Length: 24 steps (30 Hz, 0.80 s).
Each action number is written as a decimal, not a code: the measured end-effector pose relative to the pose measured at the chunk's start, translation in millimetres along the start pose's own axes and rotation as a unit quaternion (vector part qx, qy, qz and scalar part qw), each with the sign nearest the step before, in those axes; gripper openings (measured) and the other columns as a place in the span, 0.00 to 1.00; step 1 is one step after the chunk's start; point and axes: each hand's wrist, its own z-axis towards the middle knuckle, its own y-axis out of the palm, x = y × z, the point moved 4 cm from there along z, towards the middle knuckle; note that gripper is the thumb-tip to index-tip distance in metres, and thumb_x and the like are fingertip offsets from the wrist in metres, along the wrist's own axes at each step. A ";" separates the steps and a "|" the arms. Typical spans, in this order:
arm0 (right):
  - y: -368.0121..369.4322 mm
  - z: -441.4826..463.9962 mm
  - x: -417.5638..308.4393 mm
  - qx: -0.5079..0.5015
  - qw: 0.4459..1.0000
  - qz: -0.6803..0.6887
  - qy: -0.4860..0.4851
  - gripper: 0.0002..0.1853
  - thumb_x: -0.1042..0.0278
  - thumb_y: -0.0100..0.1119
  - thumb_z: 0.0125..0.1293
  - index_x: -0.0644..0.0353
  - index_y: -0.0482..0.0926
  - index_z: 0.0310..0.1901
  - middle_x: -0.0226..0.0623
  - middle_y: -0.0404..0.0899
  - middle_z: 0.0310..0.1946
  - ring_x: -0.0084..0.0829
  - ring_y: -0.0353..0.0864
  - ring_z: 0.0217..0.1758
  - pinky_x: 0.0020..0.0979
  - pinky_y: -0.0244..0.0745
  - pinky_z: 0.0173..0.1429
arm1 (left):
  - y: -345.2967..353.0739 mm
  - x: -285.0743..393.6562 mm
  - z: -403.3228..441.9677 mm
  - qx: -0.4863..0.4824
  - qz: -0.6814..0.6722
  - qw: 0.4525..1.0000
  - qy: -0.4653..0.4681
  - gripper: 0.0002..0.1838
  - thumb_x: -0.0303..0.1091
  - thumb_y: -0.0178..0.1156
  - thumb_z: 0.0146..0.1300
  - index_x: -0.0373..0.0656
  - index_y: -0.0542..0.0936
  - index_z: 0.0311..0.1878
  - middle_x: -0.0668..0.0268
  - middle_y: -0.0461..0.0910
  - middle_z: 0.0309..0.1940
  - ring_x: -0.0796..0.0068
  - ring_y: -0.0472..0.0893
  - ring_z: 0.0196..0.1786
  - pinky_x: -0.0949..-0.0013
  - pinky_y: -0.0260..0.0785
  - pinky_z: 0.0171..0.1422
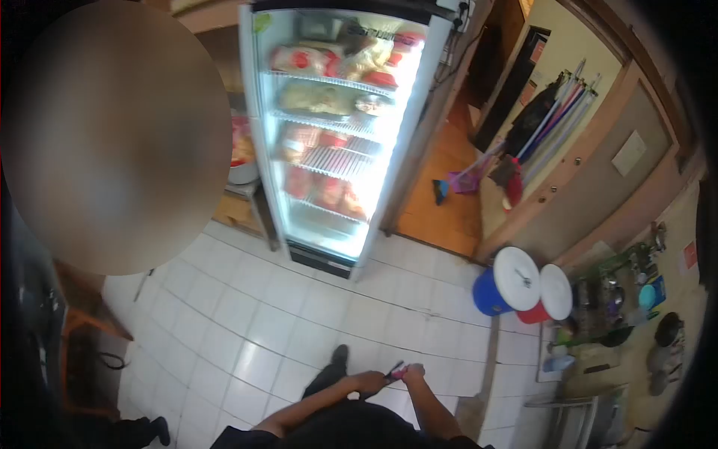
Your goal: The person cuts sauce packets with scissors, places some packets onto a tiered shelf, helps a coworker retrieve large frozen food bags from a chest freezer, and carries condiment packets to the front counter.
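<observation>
My left hand [370, 382] and my right hand [413, 371] are close together in front of my body, low in the head view. Between them is a small pink and dark thing [400, 371], too small to name. The fingers of both hands look closed around it, the left at its dark end and the right at its pink end. My dark-clad leg and a dark shoe [340, 355] show just left of the hands, over the white tiled floor [299, 314].
A lit glass-front fridge [321, 150] with packed bags stands ahead. Blue [490, 293] and red [532, 313] lidded buckets sit to the right, by a counter with utensils [613, 299]. Mops [561, 112] hang beyond a doorway. A person's dark shoe [161, 431] shows lower left.
</observation>
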 end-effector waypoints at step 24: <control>-617.9 503.2 181.1 -0.045 0.621 0.782 -0.029 0.23 0.44 0.51 0.76 0.57 0.77 0.54 0.36 0.82 0.47 0.31 0.82 0.45 0.33 0.77 0.51 | -675.8 84.7 474.9 0.395 -0.271 0.878 0.013 0.24 0.49 0.45 0.81 0.33 0.76 0.44 0.68 0.75 0.31 0.75 0.72 0.38 0.66 0.68 0.47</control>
